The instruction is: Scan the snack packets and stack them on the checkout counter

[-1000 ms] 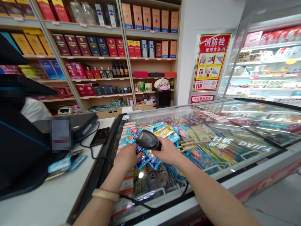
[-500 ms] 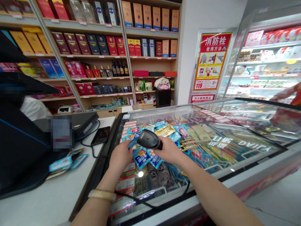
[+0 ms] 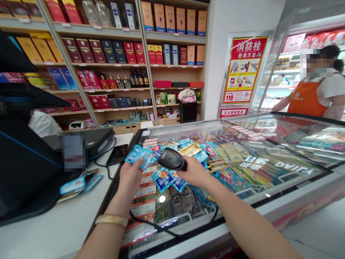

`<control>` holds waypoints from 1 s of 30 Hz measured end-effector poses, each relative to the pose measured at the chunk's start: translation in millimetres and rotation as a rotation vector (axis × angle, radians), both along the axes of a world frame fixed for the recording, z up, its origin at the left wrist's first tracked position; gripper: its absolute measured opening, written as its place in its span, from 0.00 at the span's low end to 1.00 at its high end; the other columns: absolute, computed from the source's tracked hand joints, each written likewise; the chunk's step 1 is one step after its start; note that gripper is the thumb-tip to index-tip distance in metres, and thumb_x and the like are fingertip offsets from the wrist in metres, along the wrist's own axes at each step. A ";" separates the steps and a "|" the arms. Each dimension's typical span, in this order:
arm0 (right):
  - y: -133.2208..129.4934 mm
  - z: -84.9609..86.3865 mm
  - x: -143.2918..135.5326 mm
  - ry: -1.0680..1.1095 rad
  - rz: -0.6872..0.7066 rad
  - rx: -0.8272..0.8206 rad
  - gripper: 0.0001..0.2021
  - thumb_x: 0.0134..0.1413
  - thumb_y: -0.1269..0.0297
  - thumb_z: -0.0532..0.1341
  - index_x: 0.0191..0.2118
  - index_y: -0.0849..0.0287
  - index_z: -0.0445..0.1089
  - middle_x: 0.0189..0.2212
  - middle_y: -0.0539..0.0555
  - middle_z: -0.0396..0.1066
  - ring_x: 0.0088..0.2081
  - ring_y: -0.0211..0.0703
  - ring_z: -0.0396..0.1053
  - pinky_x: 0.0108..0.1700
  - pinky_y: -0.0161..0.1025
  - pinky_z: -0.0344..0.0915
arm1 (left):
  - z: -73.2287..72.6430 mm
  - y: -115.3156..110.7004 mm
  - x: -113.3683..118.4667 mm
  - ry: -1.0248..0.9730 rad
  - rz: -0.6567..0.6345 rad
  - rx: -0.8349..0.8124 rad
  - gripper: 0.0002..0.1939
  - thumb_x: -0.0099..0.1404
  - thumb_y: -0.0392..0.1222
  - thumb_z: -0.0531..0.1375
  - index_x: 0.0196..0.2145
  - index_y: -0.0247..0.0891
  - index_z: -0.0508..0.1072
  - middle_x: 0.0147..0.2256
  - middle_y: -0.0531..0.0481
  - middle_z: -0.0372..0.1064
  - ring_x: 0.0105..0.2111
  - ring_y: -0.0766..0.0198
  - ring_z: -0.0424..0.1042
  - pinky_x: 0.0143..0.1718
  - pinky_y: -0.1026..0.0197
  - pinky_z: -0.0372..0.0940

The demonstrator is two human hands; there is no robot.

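Free glass [image 3: 172, 210] between the forearms [image 3: 242, 219] is crossed by a cable [image 3: 175, 236]; ahead, passage is obstructed by scanner [image 3: 171, 159] and packets [image 3: 163, 180].

I find the freezer [image 3: 299, 194] directly before me, loose packets [image 3: 192, 148] lying on top. My left hand [image 3: 130, 176], with its held packet [image 3: 138, 156], is left of the scanner [image 3: 171, 159] in my right hand [image 3: 195, 172]. Counter [image 3: 54, 230] at left bears a phone [image 3: 118, 154]; shelves [image 3: 176, 76] stand beyond.

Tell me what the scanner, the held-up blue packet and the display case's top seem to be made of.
The scanner looks like hard plastic: dark, moulded, with a soft sheen. The blue packet seems to be plastic film, perhaps foil-lined: thin, printed and somewhat shiny. The display case's top is probably glass: flat, see-through, with bright reflections.
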State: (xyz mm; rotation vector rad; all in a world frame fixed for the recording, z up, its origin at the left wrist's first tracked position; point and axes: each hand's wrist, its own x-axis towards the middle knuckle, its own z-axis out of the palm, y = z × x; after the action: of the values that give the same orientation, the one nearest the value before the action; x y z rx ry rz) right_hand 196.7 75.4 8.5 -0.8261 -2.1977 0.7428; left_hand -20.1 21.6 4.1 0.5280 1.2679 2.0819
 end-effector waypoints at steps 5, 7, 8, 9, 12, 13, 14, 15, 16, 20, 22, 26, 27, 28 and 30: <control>-0.2 -0.7 1.1 0.016 0.023 0.001 0.17 0.43 0.70 0.62 0.43 0.56 0.73 0.37 0.52 0.77 0.39 0.47 0.73 0.39 0.36 0.65 | 2.3 -0.4 4.0 -0.048 -0.014 0.028 0.10 0.51 0.28 0.64 0.33 0.34 0.74 0.32 0.47 0.77 0.36 0.62 0.76 0.48 0.56 0.69; -0.6 -0.6 1.8 0.019 0.040 0.004 0.18 0.44 0.70 0.62 0.44 0.56 0.73 0.37 0.51 0.77 0.39 0.47 0.74 0.40 0.36 0.65 | 3.0 0.1 5.5 -0.058 -0.006 0.025 0.09 0.52 0.28 0.63 0.33 0.34 0.74 0.31 0.47 0.77 0.35 0.63 0.76 0.47 0.56 0.69; -0.7 -0.5 2.0 0.018 0.050 0.006 0.18 0.44 0.70 0.61 0.45 0.55 0.73 0.37 0.51 0.77 0.39 0.47 0.74 0.40 0.36 0.65 | 3.0 0.4 6.0 -0.060 -0.001 0.020 0.09 0.53 0.28 0.63 0.33 0.34 0.74 0.31 0.48 0.77 0.35 0.63 0.76 0.47 0.56 0.69; -0.7 -0.4 2.2 0.015 0.060 0.009 0.18 0.44 0.70 0.61 0.45 0.55 0.73 0.38 0.51 0.77 0.40 0.47 0.74 0.40 0.36 0.66 | 2.7 0.5 6.3 -0.056 0.001 0.019 0.08 0.53 0.28 0.63 0.33 0.34 0.74 0.31 0.48 0.77 0.34 0.63 0.76 0.47 0.56 0.69; -0.6 0.4 2.6 0.007 0.086 0.007 0.19 0.44 0.71 0.61 0.45 0.55 0.73 0.38 0.50 0.77 0.40 0.47 0.74 0.41 0.36 0.66 | 0.8 0.2 5.6 -0.024 -0.015 0.029 0.11 0.51 0.29 0.65 0.35 0.34 0.74 0.31 0.48 0.77 0.35 0.62 0.76 0.47 0.56 0.69; -0.6 0.7 2.7 0.005 0.093 0.006 0.19 0.44 0.71 0.61 0.45 0.55 0.73 0.39 0.50 0.77 0.40 0.47 0.74 0.41 0.36 0.66 | -0.1 -0.1 5.1 -0.013 -0.024 0.032 0.12 0.50 0.30 0.66 0.35 0.34 0.74 0.32 0.48 0.77 0.36 0.62 0.76 0.48 0.55 0.69; -0.5 1.0 2.8 0.005 0.097 0.004 0.19 0.43 0.72 0.61 0.46 0.55 0.73 0.39 0.50 0.77 0.40 0.47 0.74 0.41 0.36 0.66 | -1.0 -0.3 4.5 -0.006 -0.031 0.032 0.13 0.49 0.31 0.67 0.36 0.34 0.74 0.32 0.48 0.77 0.36 0.61 0.76 0.48 0.55 0.69; -0.4 1.2 2.9 0.006 0.101 0.004 0.20 0.43 0.72 0.61 0.46 0.55 0.73 0.39 0.51 0.77 0.41 0.48 0.74 0.41 0.37 0.66 | -1.8 -0.6 3.8 -0.003 -0.035 0.030 0.14 0.49 0.31 0.67 0.36 0.34 0.74 0.32 0.48 0.77 0.37 0.61 0.77 0.48 0.55 0.69; -0.4 1.5 3.1 0.008 0.105 0.004 0.20 0.43 0.72 0.61 0.46 0.55 0.73 0.39 0.51 0.77 0.41 0.48 0.73 0.42 0.37 0.66 | -2.5 -0.7 3.2 -0.002 -0.038 0.029 0.15 0.48 0.32 0.68 0.36 0.34 0.74 0.32 0.48 0.77 0.37 0.61 0.77 0.49 0.55 0.69; -0.1 2.0 3.8 0.015 0.112 0.003 0.21 0.43 0.72 0.62 0.46 0.54 0.73 0.39 0.50 0.77 0.41 0.48 0.73 0.42 0.37 0.66 | -3.8 -0.4 1.5 -0.003 -0.042 0.036 0.15 0.47 0.32 0.69 0.35 0.34 0.74 0.32 0.47 0.77 0.36 0.60 0.77 0.49 0.54 0.69; -0.1 2.2 4.1 0.014 0.109 -0.001 0.20 0.43 0.72 0.62 0.46 0.55 0.73 0.39 0.50 0.77 0.41 0.48 0.73 0.42 0.37 0.66 | -3.7 -0.1 1.5 -0.004 -0.038 0.036 0.14 0.47 0.32 0.69 0.35 0.34 0.74 0.32 0.47 0.77 0.36 0.60 0.77 0.49 0.53 0.69; -0.6 3.4 4.4 -0.006 0.104 -0.019 0.21 0.43 0.72 0.62 0.47 0.54 0.73 0.39 0.50 0.77 0.42 0.49 0.73 0.43 0.38 0.66 | -3.3 0.2 2.1 -0.016 -0.022 0.025 0.12 0.49 0.31 0.68 0.33 0.34 0.74 0.31 0.48 0.77 0.35 0.61 0.77 0.49 0.53 0.69; -0.6 3.7 4.4 -0.010 0.103 -0.022 0.21 0.43 0.71 0.62 0.47 0.54 0.73 0.39 0.51 0.77 0.42 0.49 0.73 0.43 0.38 0.66 | -3.4 0.2 2.0 -0.018 -0.022 0.026 0.12 0.49 0.32 0.68 0.33 0.34 0.74 0.31 0.48 0.77 0.35 0.61 0.77 0.48 0.53 0.69; -0.7 3.8 4.5 -0.013 0.104 -0.025 0.22 0.43 0.71 0.62 0.48 0.54 0.72 0.39 0.51 0.77 0.42 0.49 0.73 0.43 0.38 0.66 | -3.6 0.2 1.8 -0.017 -0.025 0.030 0.12 0.48 0.32 0.68 0.33 0.34 0.74 0.32 0.48 0.77 0.36 0.61 0.77 0.48 0.53 0.69; -0.5 3.6 4.4 -0.015 0.103 -0.026 0.22 0.43 0.72 0.62 0.48 0.54 0.72 0.39 0.50 0.77 0.42 0.49 0.73 0.43 0.38 0.66 | -4.0 0.1 1.1 -0.010 -0.030 0.033 0.13 0.48 0.32 0.68 0.34 0.34 0.74 0.32 0.47 0.77 0.36 0.60 0.77 0.49 0.54 0.69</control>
State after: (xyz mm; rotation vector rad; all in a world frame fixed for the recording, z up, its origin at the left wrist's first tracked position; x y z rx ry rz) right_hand 201.1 74.9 12.1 -0.7378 -2.2617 0.8189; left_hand -19.0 21.6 0.1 0.5473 1.2143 2.0814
